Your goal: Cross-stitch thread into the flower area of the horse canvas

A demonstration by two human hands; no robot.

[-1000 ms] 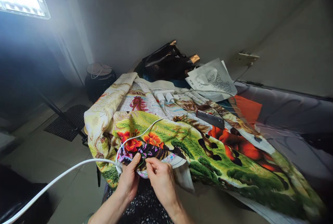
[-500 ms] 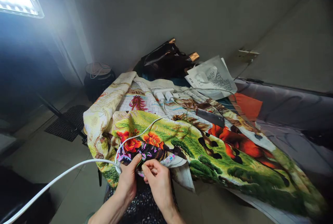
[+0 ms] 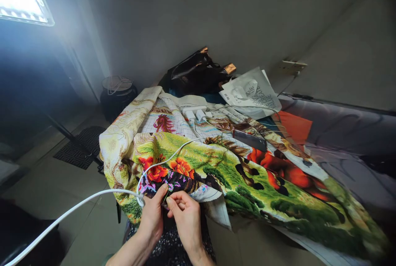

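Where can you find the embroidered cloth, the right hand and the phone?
Embroidered cloth (image 3: 216,156), head view: its green area.
Right hand (image 3: 187,215), head view: back of the hand.
Phone (image 3: 250,140), head view: middle of its dark face.

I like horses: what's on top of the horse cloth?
A dark phone and a white power strip with plugs lie on the cloth; a white cable crosses it. What the phone covers can't be seen.

The pale packet (image 3: 251,97) reads "CREATE" and "VALUE"; its other print is too unclear to read
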